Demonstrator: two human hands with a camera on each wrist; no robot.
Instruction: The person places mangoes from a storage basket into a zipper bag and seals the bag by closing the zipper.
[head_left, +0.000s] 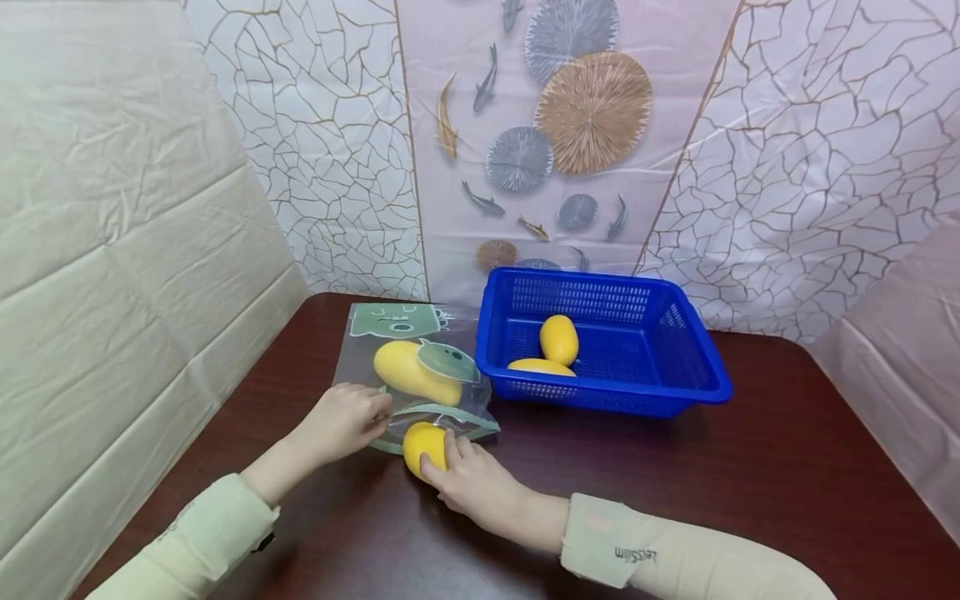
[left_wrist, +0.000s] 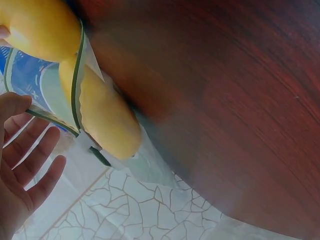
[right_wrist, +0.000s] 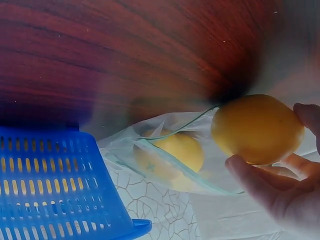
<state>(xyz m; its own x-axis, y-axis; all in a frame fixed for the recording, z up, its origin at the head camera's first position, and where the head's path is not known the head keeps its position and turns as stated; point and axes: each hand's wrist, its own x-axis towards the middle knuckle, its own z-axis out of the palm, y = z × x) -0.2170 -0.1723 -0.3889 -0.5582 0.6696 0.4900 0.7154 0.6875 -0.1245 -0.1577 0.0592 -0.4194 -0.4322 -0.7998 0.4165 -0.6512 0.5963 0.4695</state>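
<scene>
A clear zip bag with green cartoon prints lies on the table, its green-edged mouth spread toward me. Inside it shows a yellow mango, partly behind a print. My left hand pinches the rim at the left of the mouth between thumb and fingers; in the left wrist view the other fingers spread loosely below the rim. My right hand grips another mango right at the opening. From the right wrist side, thumb and fingers hold this mango at its near end.
A blue plastic basket stands behind and right of the bag, close against it. Two mangoes sit in it, one upright and one partly hidden by the front wall. Patterned cloth hangs behind the dark wooden table.
</scene>
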